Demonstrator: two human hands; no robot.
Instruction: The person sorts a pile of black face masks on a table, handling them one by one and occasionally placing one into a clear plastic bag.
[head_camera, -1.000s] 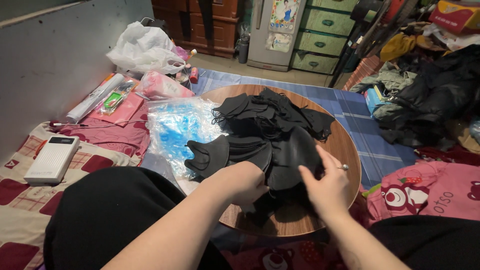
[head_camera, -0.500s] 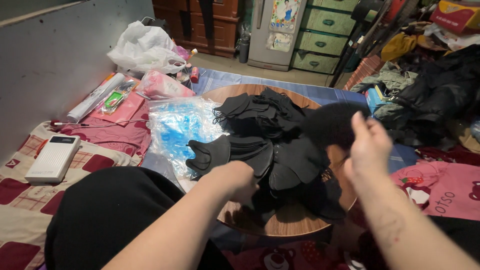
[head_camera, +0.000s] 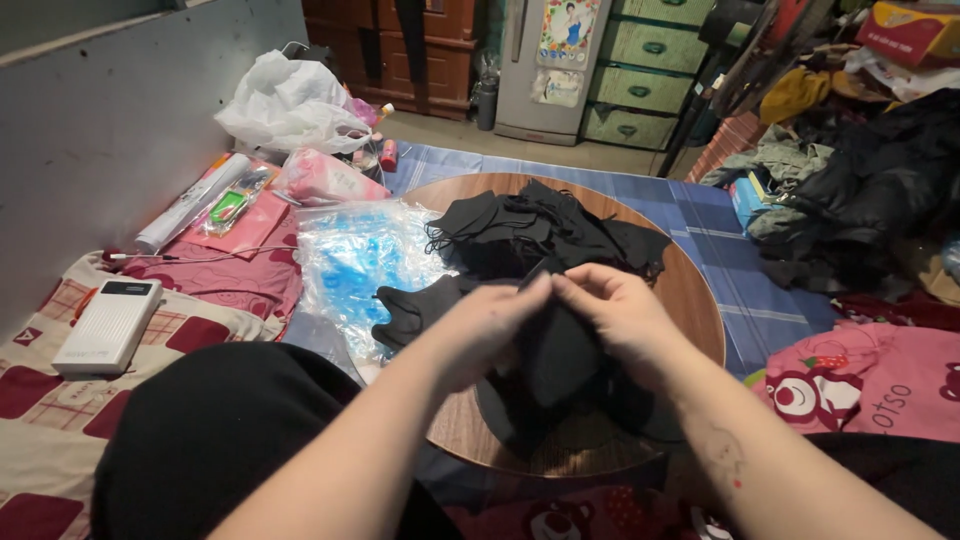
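Observation:
Both hands meet over a round wooden table (head_camera: 690, 300). My left hand (head_camera: 490, 325) and my right hand (head_camera: 620, 315) pinch the top edge of one black cloth piece (head_camera: 555, 350), which hangs between them. Behind them lies a pile of black fabric pieces (head_camera: 545, 235) on the far half of the table. One more black piece (head_camera: 410, 310) juts out to the left of my left hand. My black-clad knee (head_camera: 230, 440) fills the lower left.
A clear plastic bag with blue contents (head_camera: 355, 260) lies left of the table. A white box-shaped device (head_camera: 108, 325) rests on a checkered blanket. White plastic bag (head_camera: 290, 100), pink packets (head_camera: 325, 180) and cabinets at the back; dark clothes heap (head_camera: 870, 200) at right.
My right hand, which had swung out to the right with a black piece, has come back to the middle. Both hands now grip one black piece together.

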